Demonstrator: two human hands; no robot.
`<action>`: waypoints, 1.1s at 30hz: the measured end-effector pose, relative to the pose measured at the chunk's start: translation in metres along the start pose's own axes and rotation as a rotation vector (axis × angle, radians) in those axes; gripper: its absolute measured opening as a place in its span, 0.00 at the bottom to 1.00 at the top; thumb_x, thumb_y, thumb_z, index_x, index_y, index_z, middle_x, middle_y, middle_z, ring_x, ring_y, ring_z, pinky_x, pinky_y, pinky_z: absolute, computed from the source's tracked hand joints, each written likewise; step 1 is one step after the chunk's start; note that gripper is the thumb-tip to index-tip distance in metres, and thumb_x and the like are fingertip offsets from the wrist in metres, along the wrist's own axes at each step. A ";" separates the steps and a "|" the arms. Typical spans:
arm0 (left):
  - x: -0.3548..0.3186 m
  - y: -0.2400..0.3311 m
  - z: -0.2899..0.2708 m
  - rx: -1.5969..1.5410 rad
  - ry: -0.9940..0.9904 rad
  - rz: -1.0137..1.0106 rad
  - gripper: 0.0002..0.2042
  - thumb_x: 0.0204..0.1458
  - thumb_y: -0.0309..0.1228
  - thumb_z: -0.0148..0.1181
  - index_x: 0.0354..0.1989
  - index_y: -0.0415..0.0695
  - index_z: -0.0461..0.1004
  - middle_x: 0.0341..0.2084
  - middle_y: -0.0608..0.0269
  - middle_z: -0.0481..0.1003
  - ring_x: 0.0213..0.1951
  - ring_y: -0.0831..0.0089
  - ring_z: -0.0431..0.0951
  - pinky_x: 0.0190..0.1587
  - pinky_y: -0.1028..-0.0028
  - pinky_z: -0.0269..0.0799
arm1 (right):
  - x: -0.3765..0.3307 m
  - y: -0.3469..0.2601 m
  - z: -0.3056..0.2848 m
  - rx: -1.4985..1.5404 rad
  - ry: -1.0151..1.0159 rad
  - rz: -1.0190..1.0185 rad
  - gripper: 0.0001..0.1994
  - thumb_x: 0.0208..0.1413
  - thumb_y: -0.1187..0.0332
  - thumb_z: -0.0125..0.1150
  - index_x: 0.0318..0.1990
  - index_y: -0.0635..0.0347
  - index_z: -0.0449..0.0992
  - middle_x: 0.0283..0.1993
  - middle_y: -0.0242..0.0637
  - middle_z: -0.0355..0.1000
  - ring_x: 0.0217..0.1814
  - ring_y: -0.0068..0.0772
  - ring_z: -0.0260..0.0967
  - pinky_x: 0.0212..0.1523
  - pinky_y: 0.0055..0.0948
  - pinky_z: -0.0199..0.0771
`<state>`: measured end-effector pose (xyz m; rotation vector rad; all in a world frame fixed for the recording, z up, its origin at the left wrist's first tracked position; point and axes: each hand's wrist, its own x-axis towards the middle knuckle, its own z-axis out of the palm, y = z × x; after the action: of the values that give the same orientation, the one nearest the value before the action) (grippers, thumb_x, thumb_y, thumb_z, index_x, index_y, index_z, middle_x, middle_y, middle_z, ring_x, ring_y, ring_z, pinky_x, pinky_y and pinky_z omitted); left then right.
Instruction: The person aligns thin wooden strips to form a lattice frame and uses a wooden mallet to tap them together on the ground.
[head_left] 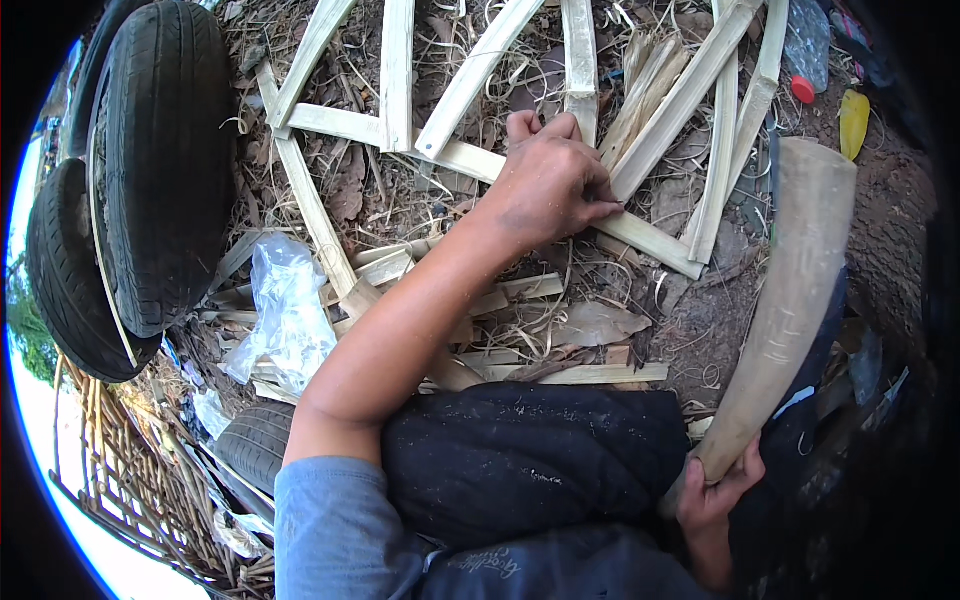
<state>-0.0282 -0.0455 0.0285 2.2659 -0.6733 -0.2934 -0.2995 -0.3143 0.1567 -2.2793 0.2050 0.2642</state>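
Head view. Left hand [552,185]: resting knuckles-up, fingers curled and pressing on a pale split-bamboo slat [640,232] lying on the littered ground; more pale slats [690,90] are fanning out just beyond the fingertips. Right hand [712,492]: closing around the narrow end of a broad tan curved bamboo section [790,280], which is rising away from the grip. Black worn tyres [160,170] are standing well off from the left hand's wrist side.

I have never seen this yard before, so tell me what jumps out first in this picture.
The left hand, stretched out at centre, presses on a fan of split bamboo slats lying on the littered ground. At lower right, the right hand grips the base of a thick pale bamboo section that rises toward the upper right. Black tyres stand stacked at the left edge.
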 end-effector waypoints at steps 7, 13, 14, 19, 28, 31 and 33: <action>0.005 0.001 -0.004 -0.019 -0.026 0.017 0.08 0.38 0.36 0.77 0.23 0.50 0.83 0.22 0.71 0.76 0.41 0.69 0.71 0.58 0.53 0.48 | -0.008 0.006 0.015 0.032 0.140 -0.096 0.36 0.51 0.76 0.66 0.66 0.71 0.54 0.52 0.61 0.66 0.51 0.59 0.71 0.55 0.44 0.71; 0.005 0.001 -0.004 0.021 -0.044 -0.021 0.08 0.37 0.36 0.76 0.22 0.49 0.83 0.22 0.71 0.77 0.40 0.68 0.71 0.58 0.53 0.49 | 0.001 0.001 0.005 -0.234 -0.021 -0.175 0.36 0.48 0.75 0.68 0.64 0.71 0.55 0.50 0.62 0.66 0.48 0.63 0.70 0.48 0.49 0.72; 0.006 0.002 -0.004 -0.001 -0.055 -0.015 0.08 0.37 0.36 0.76 0.22 0.49 0.83 0.22 0.70 0.77 0.40 0.68 0.71 0.58 0.53 0.49 | -0.002 0.002 0.006 -0.252 0.065 -0.213 0.36 0.48 0.75 0.69 0.64 0.70 0.56 0.49 0.61 0.67 0.47 0.64 0.70 0.48 0.50 0.72; 0.006 0.002 -0.004 0.023 -0.036 -0.032 0.08 0.39 0.37 0.76 0.22 0.49 0.83 0.23 0.70 0.78 0.41 0.68 0.71 0.58 0.53 0.49 | -0.010 0.009 0.000 -0.171 -0.163 -0.087 0.38 0.53 0.76 0.64 0.68 0.71 0.48 0.65 0.60 0.53 0.65 0.54 0.58 0.64 0.46 0.59; 0.003 0.005 -0.004 0.017 -0.055 -0.071 0.08 0.38 0.37 0.76 0.23 0.50 0.85 0.23 0.70 0.78 0.42 0.68 0.71 0.59 0.52 0.49 | -0.004 0.008 0.004 -0.203 -0.011 -0.212 0.38 0.48 0.76 0.68 0.66 0.64 0.53 0.50 0.64 0.64 0.43 0.60 0.70 0.42 0.50 0.72; 0.006 0.004 -0.007 0.081 -0.108 -0.093 0.08 0.38 0.37 0.76 0.23 0.50 0.85 0.23 0.70 0.78 0.42 0.68 0.72 0.59 0.52 0.49 | 0.001 0.003 -0.005 -0.148 -0.228 -0.025 0.37 0.52 0.77 0.65 0.67 0.70 0.51 0.61 0.61 0.57 0.59 0.57 0.63 0.59 0.48 0.64; 0.007 0.005 -0.008 0.049 -0.063 -0.069 0.08 0.38 0.38 0.76 0.23 0.50 0.84 0.23 0.70 0.78 0.42 0.68 0.72 0.59 0.52 0.49 | 0.002 0.005 -0.004 -0.124 -0.194 -0.022 0.37 0.52 0.77 0.65 0.67 0.69 0.52 0.61 0.60 0.58 0.59 0.57 0.63 0.59 0.48 0.64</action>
<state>-0.0211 -0.0472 0.0372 2.3383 -0.6419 -0.3874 -0.2986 -0.3211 0.1552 -2.3589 0.0643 0.4963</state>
